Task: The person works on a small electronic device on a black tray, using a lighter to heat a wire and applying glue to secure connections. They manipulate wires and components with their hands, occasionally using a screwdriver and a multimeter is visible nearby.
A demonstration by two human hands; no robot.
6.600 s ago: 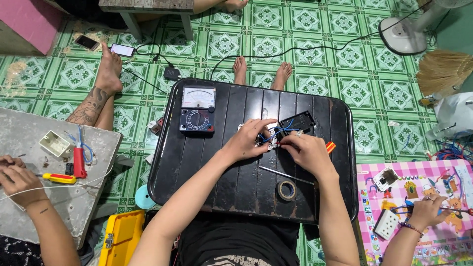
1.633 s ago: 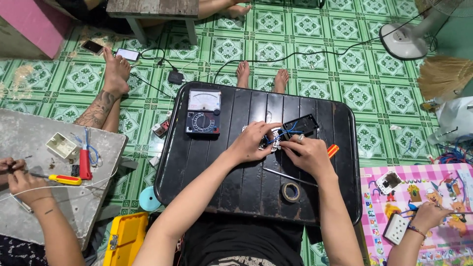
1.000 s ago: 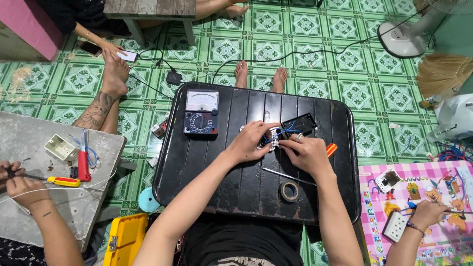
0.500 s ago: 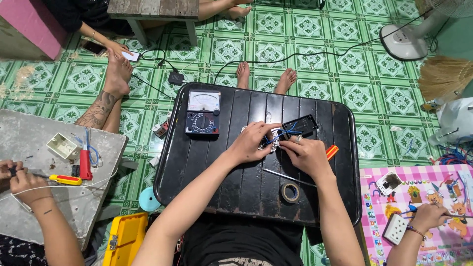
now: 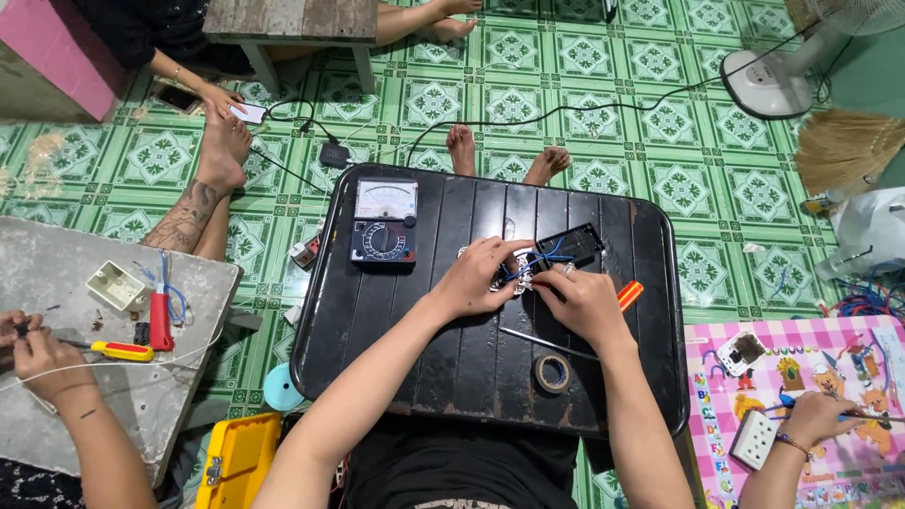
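My left hand (image 5: 474,276) and my right hand (image 5: 577,301) meet over the middle of a black slatted table (image 5: 452,368). Both pinch a small electrical part with blue wires (image 5: 521,269), and the fingers hide most of it. A black box-shaped piece (image 5: 571,243) lies just beyond the hands, tied to the same wires. An analog multimeter (image 5: 385,224) sits at the table's far left. A roll of black tape (image 5: 551,372) and a thin metal rod (image 5: 539,341) lie near my right wrist. An orange-handled tool (image 5: 629,294) pokes out right of that hand.
Another person's hand (image 5: 38,351) works on a grey slab (image 5: 141,396) at the left, with a yellow-handled screwdriver (image 5: 121,352) and a white box (image 5: 114,286). At the right, a third hand (image 5: 811,417) rests on a pink patterned mat (image 5: 801,377). A yellow case (image 5: 236,462) lies below-left. A fan base (image 5: 765,83) stands far right.
Little differs: my hands stay on the wired part, with small finger shifts. A person at the top left has reached a hand onto the phone lying on the floor.
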